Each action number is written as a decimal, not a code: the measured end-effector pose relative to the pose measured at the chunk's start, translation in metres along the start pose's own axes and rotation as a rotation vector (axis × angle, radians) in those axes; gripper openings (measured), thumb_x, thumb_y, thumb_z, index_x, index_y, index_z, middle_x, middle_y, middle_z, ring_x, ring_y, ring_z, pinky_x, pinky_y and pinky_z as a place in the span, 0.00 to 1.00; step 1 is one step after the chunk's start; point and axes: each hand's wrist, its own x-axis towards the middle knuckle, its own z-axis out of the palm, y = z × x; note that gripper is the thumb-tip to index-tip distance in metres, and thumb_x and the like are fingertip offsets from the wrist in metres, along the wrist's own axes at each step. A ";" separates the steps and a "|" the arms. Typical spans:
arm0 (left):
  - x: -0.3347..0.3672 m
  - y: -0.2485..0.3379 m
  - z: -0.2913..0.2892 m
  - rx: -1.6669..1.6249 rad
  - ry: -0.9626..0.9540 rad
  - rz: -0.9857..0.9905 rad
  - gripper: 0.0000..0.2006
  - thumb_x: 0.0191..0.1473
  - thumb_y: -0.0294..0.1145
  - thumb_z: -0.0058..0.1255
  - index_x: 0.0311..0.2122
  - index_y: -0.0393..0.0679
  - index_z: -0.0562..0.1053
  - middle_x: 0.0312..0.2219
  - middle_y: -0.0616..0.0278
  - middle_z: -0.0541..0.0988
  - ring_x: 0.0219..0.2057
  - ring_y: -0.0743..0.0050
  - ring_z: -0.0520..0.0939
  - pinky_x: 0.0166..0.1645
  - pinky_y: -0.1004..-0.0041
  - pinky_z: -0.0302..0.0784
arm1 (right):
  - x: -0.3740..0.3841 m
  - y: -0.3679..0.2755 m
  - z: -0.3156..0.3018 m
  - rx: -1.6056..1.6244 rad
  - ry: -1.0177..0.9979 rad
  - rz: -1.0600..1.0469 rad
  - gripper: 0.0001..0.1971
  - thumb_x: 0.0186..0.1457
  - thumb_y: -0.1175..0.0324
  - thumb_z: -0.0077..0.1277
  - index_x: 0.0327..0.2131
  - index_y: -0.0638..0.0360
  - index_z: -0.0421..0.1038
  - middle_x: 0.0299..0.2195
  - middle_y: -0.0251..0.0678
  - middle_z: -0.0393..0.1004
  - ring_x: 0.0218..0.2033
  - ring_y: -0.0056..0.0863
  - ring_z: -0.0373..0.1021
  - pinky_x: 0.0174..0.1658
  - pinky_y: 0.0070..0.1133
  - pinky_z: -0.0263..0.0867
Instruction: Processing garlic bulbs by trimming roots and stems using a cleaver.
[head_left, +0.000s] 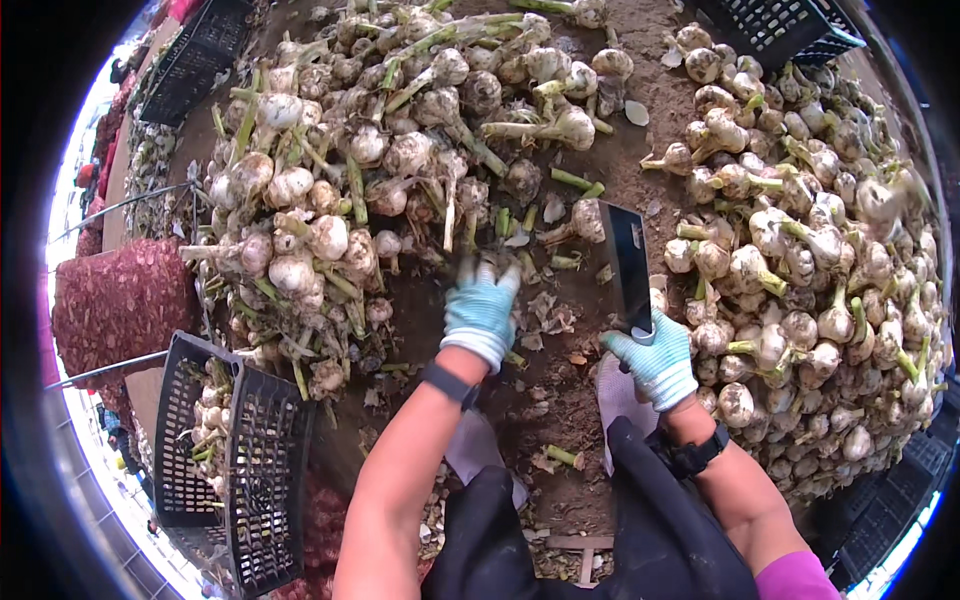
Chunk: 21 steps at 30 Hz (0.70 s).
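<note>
My left hand, in a pale green and white glove with dirty fingertips, reaches down to the soil at the near edge of a heap of garlic. Its fingers look stretched out and a little apart, slightly blurred, with nothing visible in them. In the same kind of glove, my right hand grips a cleaver with a broad dark blade pointing away from me. A garlic bulb lies beside the blade's far end. Cut green stem pieces are scattered between the hands and the heap.
Another garlic heap, mostly short-stemmed, spreads at my right; one bulb there is blurred. Black plastic crates stand at near left, more at the far corners. A red mesh sack lies at left. My shoes are between the heaps.
</note>
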 end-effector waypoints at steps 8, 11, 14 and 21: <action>-0.054 -0.015 -0.127 0.068 0.340 0.067 0.09 0.35 0.23 0.52 0.27 0.48 0.75 0.36 0.54 0.74 0.37 0.56 0.75 0.39 0.64 0.72 | 0.005 -0.001 -0.023 0.032 0.056 -0.028 0.12 0.39 0.69 0.60 0.27 0.63 0.70 0.18 0.30 0.70 0.19 0.15 0.63 0.25 0.17 0.62; -0.112 -0.078 -0.215 0.445 0.429 -0.212 0.16 0.34 0.17 0.46 0.32 0.46 0.76 0.32 0.57 0.75 0.38 0.54 0.74 0.45 0.62 0.68 | 0.001 -0.005 -0.017 0.095 0.053 0.013 0.12 0.39 0.69 0.60 0.28 0.63 0.70 0.19 0.30 0.70 0.19 0.16 0.63 0.25 0.17 0.62; -0.206 -0.146 -0.274 0.947 0.044 -0.955 0.24 0.37 0.20 0.51 0.45 0.49 0.70 0.46 0.47 0.68 0.49 0.49 0.66 0.51 0.62 0.66 | -0.002 -0.008 -0.001 0.085 -0.018 -0.012 0.12 0.40 0.70 0.61 0.28 0.63 0.70 0.18 0.29 0.70 0.20 0.15 0.63 0.25 0.17 0.62; -0.074 -0.111 -0.217 0.632 0.206 -0.347 0.35 0.36 0.36 0.61 0.53 0.48 0.62 0.50 0.46 0.65 0.50 0.47 0.67 0.53 0.62 0.65 | -0.006 -0.021 0.005 0.047 -0.042 -0.012 0.11 0.39 0.71 0.61 0.26 0.63 0.69 0.18 0.28 0.69 0.20 0.13 0.60 0.25 0.16 0.60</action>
